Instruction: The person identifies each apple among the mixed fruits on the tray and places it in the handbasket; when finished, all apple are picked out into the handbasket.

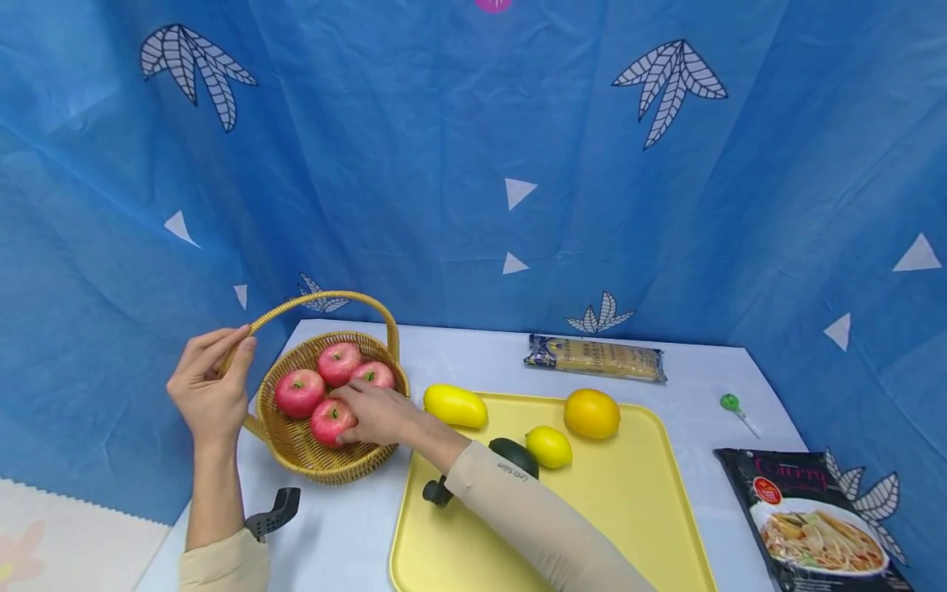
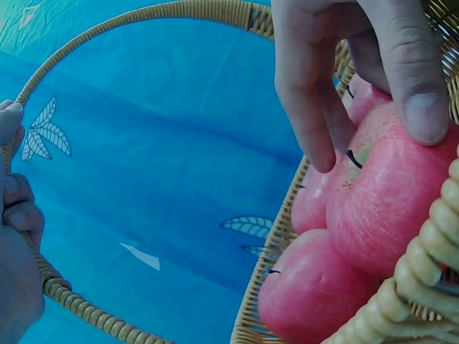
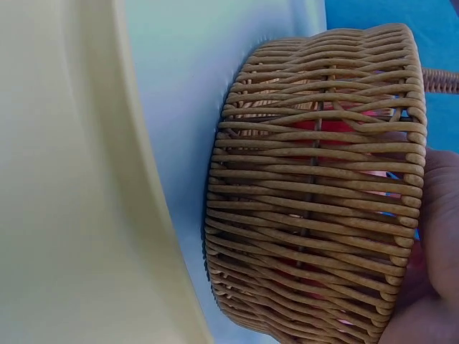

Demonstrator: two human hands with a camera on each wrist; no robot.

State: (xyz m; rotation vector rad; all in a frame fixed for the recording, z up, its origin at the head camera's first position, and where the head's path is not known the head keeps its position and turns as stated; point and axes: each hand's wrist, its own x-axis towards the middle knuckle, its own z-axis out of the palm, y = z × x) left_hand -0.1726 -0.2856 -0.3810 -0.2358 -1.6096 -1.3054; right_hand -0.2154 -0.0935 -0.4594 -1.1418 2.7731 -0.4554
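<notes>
A round wicker basket point(image 1: 325, 473) stands at the left of the white table with several red apples point(image 1: 299, 393) inside. My left hand point(image 1: 214, 386) grips the left side of its arched handle point(image 1: 348, 294). Over the basket's right rim reaches my right hand point(image 1: 381, 411), its thumb and fingers on the front apple point(image 1: 330, 421). The left wrist view shows the right thumb pressed on one side of that apple point(image 2: 391, 193) and fingers bent by its stem. In the right wrist view, the woven wall point(image 3: 315, 186) hides most of the apples and the right fingertips.
A yellow tray point(image 1: 629, 510) lies right of the basket, holding a yellow mango-like fruit point(image 1: 455, 405), a lemon point(image 1: 549, 446), an orange fruit point(image 1: 592, 413) and a dark green one point(image 1: 514, 455), partly behind the right sleeve. Beyond are packaged noodles point(image 1: 602, 358), a lollipop point(image 1: 731, 403) and a curry packet point(image 1: 814, 518).
</notes>
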